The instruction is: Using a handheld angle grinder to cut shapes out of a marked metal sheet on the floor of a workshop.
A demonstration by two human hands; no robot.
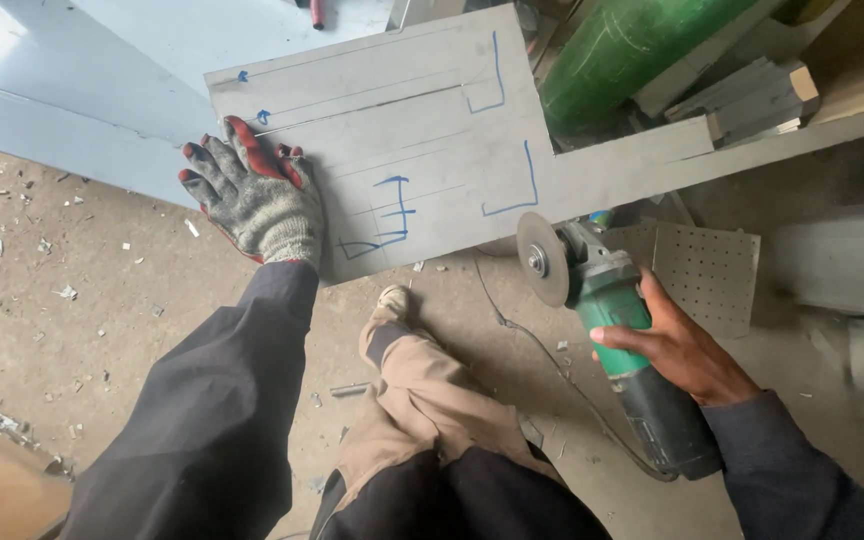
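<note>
View: a head camera looks straight down at a person's two arms, a bent knee in tan trousers (422,385) and a dusty concrete floor (102,300).
Left hand: the left hand (252,195), in a grey knitted work glove with red-coated fingertips, lies flat with fingers spread, pressing the near left corner of the sheet.
Sheet: a flat grey metal sheet (422,140), smooth and matte, marked with blue pen lines and scored with thin straight cuts, lies raised above the floor; a narrow strip of it runs off to the right.
Right hand: the bare right hand (677,345) is wrapped closed around the grinder's body.
Grinder: a green and dark grey angle grinder (632,350) sits just beside the sheet's near edge, right of centre. Its long axis runs diagonally, the tail toward the lower right, the head toward the upper left.
Disc: a thin round grey cutting disc (542,258) at the head faces left, close under the sheet's edge; whether it touches cannot be told.
Cord: a dark cable (542,355) trails over the floor.
Surroundings: a green cylinder (632,45) and a perforated grey plate (707,270) lie nearby.
</note>
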